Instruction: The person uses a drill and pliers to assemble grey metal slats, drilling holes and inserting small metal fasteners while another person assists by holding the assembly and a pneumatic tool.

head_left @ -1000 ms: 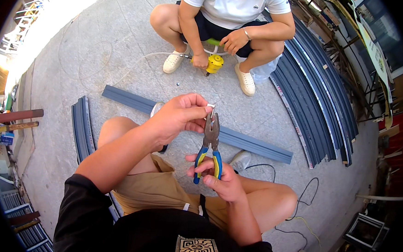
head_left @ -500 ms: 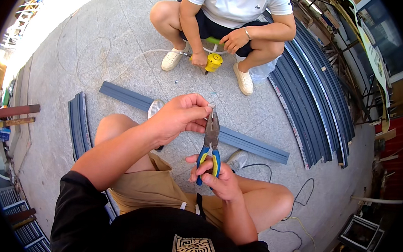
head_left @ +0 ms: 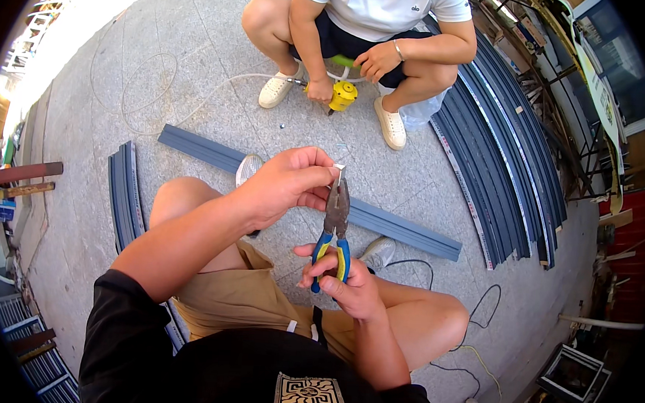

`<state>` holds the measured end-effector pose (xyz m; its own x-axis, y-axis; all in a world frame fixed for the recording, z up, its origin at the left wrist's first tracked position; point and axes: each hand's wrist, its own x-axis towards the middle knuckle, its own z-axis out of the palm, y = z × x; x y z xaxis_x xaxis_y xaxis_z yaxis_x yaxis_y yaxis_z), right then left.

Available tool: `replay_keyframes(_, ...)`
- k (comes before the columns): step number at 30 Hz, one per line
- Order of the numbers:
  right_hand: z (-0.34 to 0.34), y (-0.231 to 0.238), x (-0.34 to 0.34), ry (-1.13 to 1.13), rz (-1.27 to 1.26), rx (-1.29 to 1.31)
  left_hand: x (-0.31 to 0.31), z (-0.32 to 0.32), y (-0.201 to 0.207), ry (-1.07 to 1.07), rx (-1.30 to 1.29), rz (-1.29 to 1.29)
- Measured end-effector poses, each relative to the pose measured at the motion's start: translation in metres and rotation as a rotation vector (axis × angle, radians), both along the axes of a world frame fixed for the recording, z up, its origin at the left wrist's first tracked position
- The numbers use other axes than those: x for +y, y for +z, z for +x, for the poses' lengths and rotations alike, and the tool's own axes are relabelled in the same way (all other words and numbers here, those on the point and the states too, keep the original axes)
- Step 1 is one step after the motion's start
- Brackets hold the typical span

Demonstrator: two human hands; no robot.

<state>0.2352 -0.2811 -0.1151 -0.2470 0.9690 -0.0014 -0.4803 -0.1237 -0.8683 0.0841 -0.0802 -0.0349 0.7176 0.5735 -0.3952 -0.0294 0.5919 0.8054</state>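
Observation:
Pliers (head_left: pixel 337 213) with blue and yellow handles point away from me, their worn metal jaws upward in the picture. My right hand (head_left: pixel 353 285) is closed around the handles, fingers partly between and behind them. At the jaw tips is a small shiny whitish piece (head_left: pixel 340 167), too small to name. My left hand (head_left: pixel 294 183) pinches it between thumb and forefinger, the other fingers curled beside the jaws. Whether the jaws grip the piece, I cannot tell. Below my hands, a long grey grooved profile (head_left: pixel 402 232) lies across the ground near my shoes.
Opposite me a seated person (head_left: pixel 381 28) holds a yellow air tool (head_left: pixel 343 96) with a hose. A stack of long dark grey profiles (head_left: pixel 492 145) lies at the right, shorter ones (head_left: pixel 126 193) at the left. A dark cable (head_left: pixel 487 304) loops on the paving right of my knee.
The small shiny piece at the jaw tips now shows more clearly, standing more upright. Both hands keep their hold, and the pliers have shifted very slightly left.

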Motion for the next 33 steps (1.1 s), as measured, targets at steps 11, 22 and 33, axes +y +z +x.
replay_keyframes(11,0.0,0.0,-0.001,-0.007,0.007,-0.011,0.002,-0.001,-0.004,-0.028,-0.015,0.026)
replay_keyframes(22,-0.003,-0.003,-0.002,-0.023,0.016,0.043,-0.002,0.0,0.0,-0.006,0.0,0.018)
replay_keyframes(33,-0.008,-0.008,0.001,-0.192,0.007,0.135,-0.01,0.005,-0.018,-0.128,0.049,0.072)
